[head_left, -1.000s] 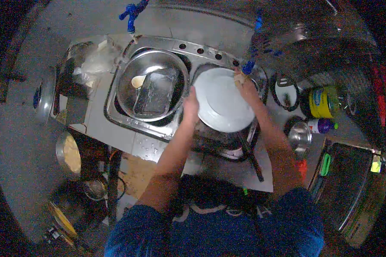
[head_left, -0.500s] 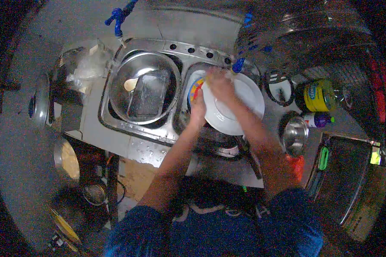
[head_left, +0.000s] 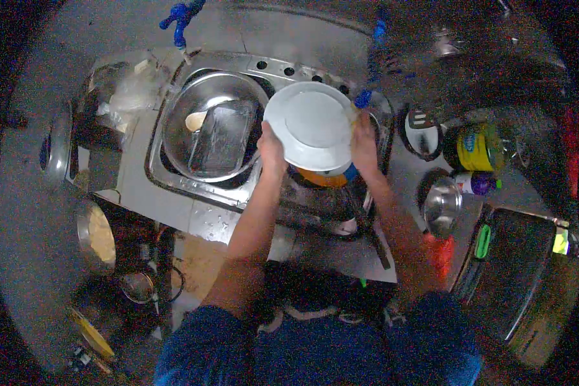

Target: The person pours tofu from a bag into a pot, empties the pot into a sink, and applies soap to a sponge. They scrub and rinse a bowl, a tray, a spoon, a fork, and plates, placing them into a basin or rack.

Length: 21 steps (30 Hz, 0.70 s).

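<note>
A white plate is held up over the right sink basin, its broad round face toward me. My left hand is closed on its left edge. At the plate's right edge, my right hand is closed, with a small yellowish patch by its fingertips; I cannot tell what that patch is. Beneath the white plate, the orange and blue rim of a colourful plate shows, most of it hidden.
In the left basin a large steel bowl holds a clear rectangular dish and a wooden spoon. Blue-wrapped taps stand behind. To the right are a slotted spatula, a yellow-labelled container, a purple-capped bottle and a small steel bowl.
My right hand has moved from across the plate's upper left to its right edge. The white plate has shifted left, and the colourful rim now shows below it instead of at its left.
</note>
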Motion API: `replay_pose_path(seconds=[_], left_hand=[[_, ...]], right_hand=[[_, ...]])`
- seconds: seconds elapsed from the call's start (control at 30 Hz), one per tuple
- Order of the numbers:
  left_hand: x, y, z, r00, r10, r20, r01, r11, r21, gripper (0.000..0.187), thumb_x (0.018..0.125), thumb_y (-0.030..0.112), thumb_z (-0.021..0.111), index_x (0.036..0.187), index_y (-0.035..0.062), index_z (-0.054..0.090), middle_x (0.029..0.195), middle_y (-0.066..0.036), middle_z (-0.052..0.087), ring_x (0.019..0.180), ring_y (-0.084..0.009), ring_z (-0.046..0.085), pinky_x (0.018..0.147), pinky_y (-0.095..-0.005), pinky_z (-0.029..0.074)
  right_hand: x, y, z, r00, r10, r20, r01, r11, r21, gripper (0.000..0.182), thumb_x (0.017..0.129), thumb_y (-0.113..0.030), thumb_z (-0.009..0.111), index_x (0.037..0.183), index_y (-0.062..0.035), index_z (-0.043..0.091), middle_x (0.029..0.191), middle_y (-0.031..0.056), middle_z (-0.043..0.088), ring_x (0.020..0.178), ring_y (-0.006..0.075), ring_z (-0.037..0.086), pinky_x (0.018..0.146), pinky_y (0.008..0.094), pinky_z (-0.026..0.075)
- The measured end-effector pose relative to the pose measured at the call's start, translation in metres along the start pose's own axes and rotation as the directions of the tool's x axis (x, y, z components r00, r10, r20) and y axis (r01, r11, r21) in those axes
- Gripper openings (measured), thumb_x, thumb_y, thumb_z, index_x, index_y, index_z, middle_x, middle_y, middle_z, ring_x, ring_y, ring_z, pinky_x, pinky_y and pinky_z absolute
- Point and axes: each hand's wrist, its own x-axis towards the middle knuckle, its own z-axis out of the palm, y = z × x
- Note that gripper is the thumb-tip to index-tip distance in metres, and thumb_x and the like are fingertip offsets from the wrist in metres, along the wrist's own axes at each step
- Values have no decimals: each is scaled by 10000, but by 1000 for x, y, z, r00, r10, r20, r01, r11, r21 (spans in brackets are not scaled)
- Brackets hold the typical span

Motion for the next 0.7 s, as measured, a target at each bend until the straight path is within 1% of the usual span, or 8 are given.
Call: replay_pose_path(seconds=[0.07, 0.1, 0.23, 0.37, 0.47, 0.53, 0.6, 0.7], left_hand=[[8, 4, 3, 999, 2, -47, -2, 1000, 2, 501, 864, 341, 325, 1078, -105, 406, 1057, -173, 486, 941, -240, 494, 791, -339, 400], [9, 7, 2, 995, -46, -88, 47, 999, 16, 507, 862, 350, 323, 1076, -101, 411, 1042, -160, 499, 916, -242, 507, 783, -332, 403], [11, -3, -2, 998, -54, 16, 55, 997, -50, 532, 855, 377, 320, 1063, -103, 418, 1026, -152, 506, 898, -244, 512, 773, -332, 406], [8, -8, 8, 996, 2, 88, -14, 991, 136, 550, 849, 407, 311, 1049, -92, 429, 1004, -162, 506, 875, -241, 511, 763, -328, 407], [-15, -16, 19, 980, -99, 172, 50, 963, 266, 557, 838, 427, 328, 1089, -64, 407, 1034, -154, 491, 884, -233, 500, 768, -324, 397], [-18, -23, 20, 953, -268, 143, 206, 916, 343, 578, 831, 433, 343, 1144, -53, 363, 1085, -166, 471, 921, -257, 490, 798, -332, 381], [-23, -10, 19, 982, -154, 109, 118, 953, 279, 577, 831, 437, 339, 1132, -55, 376, 1071, -162, 483, 902, -263, 505, 795, -339, 386], [-12, 10, 9, 982, -140, 126, 149, 987, -62, 474, 872, 332, 294, 1078, -76, 422, 1050, -122, 501, 942, -212, 485, 819, -295, 376]], right_hand=[[3, -20, -7, 961, -274, 26, 266, 902, -339, 389, 826, -95, 317, 1194, 25, 285, 1153, 237, 371, 1072, 366, 347, 930, 418, 238], [-7, -33, -12, 922, -385, -36, 381, 920, -89, 399, 827, -108, 315, 1201, 24, 271, 1167, 247, 349, 1087, 371, 328, 940, 421, 218], [4, -12, -9, 990, -116, -76, 119, 992, 48, 383, 817, -108, 327, 1177, 23, 323, 1204, 215, 333, 1150, 328, 282, 970, 422, 172], [-7, -79, -19, 884, -466, 33, 458, 879, 132, 355, 793, -87, 345, 1124, 30, 398, 1207, 174, 358, 1145, 280, 307, 964, 419, 186], [31, -78, 7, 848, -527, -56, 524, 849, -62, 423, 693, -58, 450, 1097, 56, 396, 1131, 194, 422, 1039, 294, 417, 888, 403, 315], [55, -55, 6, 886, -458, 72, 416, 715, -562, 322, 715, -86, 457, 1021, 10, 467, 1045, 158, 480, 919, 284, 474, 774, 407, 391], [61, 23, 33, 962, -245, -120, 261, 954, 146, 296, 743, -129, 443, 1011, -10, 476, 1019, 149, 488, 915, 291, 471, 728, 404, 413], [22, -1, 5, 950, -300, 83, 311, 922, -228, 321, 744, -149, 448, 1030, -6, 462, 1060, 152, 469, 944, 289, 463, 807, 406, 364]])
